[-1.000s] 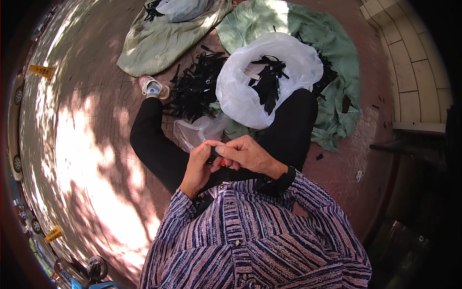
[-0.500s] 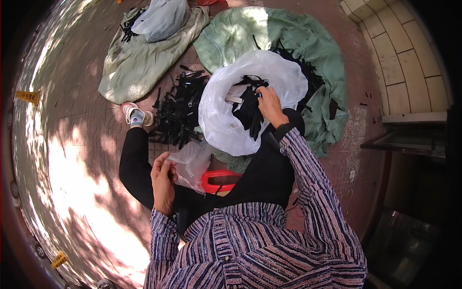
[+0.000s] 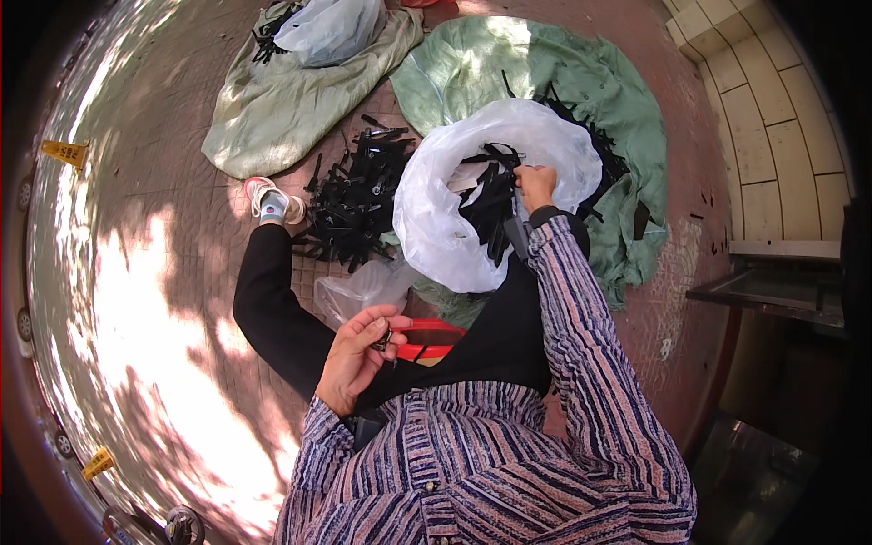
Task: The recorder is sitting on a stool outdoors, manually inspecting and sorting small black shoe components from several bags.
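Black strips (image 3: 490, 204) fill the open white plastic bag (image 3: 436, 227) resting against your knee, at the centre of the scene, and your right hand (image 3: 534, 184) is at its far rim. Your right arm stretches away from you, its striped sleeve (image 3: 581, 336) running nearly straight, wrist bent down over the bag's mouth, fingers closed around a strip at the top of the heap. Your left hand (image 3: 356, 359) sits near your body over your lap, elbow tucked in, palm turned up and fingers curled on a small dark metal piece (image 3: 385, 340) pinched against the thumb. Just right of that hand lies a red rimmed tray (image 3: 434, 338), partly hidden by your leg. A clear plastic bag (image 3: 359, 289) lies crumpled just beyond the left hand. Further left, your leg in black extends to a foot in a pale shoe (image 3: 269, 202). A loose pile of black clips and strips (image 3: 354, 200) lies on the brick paving between the shoe and the white bag. A green cloth (image 3: 581, 109) spreads beneath and beyond the bag; a paler cloth (image 3: 282, 109) lies far left, carrying another filled bag (image 3: 331, 27).
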A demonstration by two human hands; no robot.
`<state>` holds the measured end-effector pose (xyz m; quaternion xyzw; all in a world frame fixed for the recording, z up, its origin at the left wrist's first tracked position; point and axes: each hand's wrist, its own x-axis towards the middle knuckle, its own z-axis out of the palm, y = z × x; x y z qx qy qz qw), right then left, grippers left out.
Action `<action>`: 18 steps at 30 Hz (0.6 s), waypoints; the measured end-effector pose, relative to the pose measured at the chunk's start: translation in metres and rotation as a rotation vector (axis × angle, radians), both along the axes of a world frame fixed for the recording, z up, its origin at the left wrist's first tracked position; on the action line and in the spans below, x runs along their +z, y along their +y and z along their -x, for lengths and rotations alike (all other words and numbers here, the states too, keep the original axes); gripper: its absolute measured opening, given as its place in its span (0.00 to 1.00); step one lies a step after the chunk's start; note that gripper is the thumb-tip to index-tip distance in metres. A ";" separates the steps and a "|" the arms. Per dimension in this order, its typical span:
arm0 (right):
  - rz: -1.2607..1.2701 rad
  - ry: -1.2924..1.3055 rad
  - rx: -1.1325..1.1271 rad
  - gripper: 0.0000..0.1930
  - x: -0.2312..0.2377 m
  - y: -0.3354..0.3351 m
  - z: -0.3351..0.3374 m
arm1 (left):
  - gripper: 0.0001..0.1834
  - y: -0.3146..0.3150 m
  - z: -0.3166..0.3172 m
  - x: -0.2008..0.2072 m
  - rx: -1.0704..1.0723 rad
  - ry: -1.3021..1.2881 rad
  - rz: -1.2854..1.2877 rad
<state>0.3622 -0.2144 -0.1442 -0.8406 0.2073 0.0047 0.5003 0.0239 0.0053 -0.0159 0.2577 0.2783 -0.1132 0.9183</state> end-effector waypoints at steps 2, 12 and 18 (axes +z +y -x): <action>-0.348 0.077 0.088 0.05 0.030 0.003 0.021 | 0.11 0.001 0.006 0.000 0.011 0.010 0.054; -0.868 -0.137 0.443 0.11 0.123 0.005 0.106 | 0.11 -0.002 0.012 -0.005 -0.007 -0.042 0.098; -0.097 -0.412 0.734 0.10 0.144 0.018 0.187 | 0.14 -0.006 0.016 0.005 0.025 -0.034 0.023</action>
